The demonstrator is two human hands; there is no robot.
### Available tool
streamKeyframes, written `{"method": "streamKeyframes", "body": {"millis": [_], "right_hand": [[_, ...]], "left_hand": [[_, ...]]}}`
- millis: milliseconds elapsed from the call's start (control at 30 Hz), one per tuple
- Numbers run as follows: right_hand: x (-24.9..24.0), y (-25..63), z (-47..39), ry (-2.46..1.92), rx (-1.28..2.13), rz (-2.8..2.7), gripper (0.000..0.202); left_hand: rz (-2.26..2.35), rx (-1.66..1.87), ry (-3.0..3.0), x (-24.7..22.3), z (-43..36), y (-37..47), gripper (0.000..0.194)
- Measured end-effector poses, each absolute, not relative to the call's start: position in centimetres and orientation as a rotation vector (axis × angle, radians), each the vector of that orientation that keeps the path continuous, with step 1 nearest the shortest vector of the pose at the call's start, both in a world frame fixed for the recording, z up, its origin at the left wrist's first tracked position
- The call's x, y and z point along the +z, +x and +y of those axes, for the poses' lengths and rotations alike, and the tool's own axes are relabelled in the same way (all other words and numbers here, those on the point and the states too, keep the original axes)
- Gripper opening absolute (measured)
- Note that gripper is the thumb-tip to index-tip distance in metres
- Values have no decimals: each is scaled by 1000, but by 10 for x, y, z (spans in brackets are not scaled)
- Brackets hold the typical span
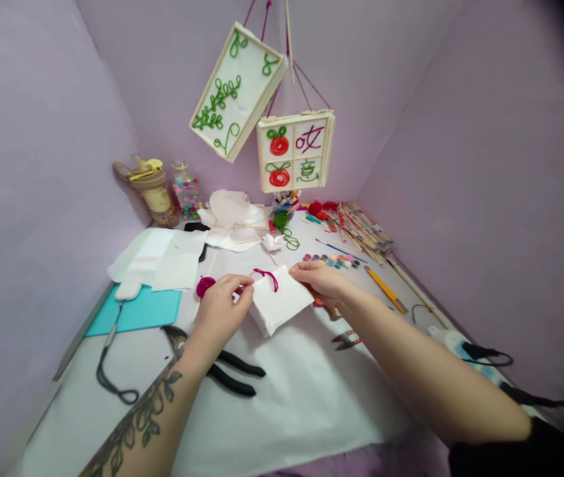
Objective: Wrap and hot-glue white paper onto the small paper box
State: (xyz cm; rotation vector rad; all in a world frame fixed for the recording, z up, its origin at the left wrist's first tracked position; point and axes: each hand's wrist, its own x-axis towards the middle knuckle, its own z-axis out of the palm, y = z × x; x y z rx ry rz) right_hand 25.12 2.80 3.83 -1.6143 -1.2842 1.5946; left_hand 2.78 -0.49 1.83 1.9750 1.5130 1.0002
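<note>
A small white square, box-like piece (284,306) is held tilted above the table between both hands. Dark magenta yarn (271,277) lies in a loop across its upper face. My left hand (225,301) pinches the left edge with thumb and fingers. At the upper right corner, my right hand (319,278) grips it, fingers partly hidden behind. Beside my left hand is a ball of magenta yarn (205,287). Black-handled pliers (235,381) lie under my left forearm, and a cutter with red-marked handles (345,340) shows near my right forearm.
Two decorated lantern-like frames (232,93) hang overhead at the back. A teal board (153,311) with a corded white item lies left. Paint pots (331,261), a yellow utility knife (386,289) and wooden sticks (364,228) lie right. A tumbler (160,199) and bead jar (186,192) stand back left.
</note>
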Motion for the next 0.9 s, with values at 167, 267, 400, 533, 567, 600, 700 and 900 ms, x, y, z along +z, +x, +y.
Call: {"method": "streamKeyframes", "body": {"millis": [167,267,400,533,567,600,700,900], "right_hand": [[42,258,32,-1627,1317,-1357,7],[46,254,37,-1525,1189,-1417,12],[43,245,42,-1429,1322,-1447,17],[28,242,44,-1399,1444,-1363,28],[24,241,44,-1401,1454,-1349,28],[20,241,44,-1409,1455,-1344,26],[11,242,43,-1464,1403,-1379,20],[42,248,41,-1612,1064,-1591,6]], "left_hand": [[1520,1026,1934,15,-1,27,22],[1526,1030,1933,15,0,27,24],[1505,1031,1883,18,0,26,23],[1463,1001,1782,20,2,26,22],[1449,994,1751,21,3,25,22],[1435,989,1721,22,3,25,22],[1421,989,1663,27,3,23,24],[1456,972,1657,31,1,22,24]]}}
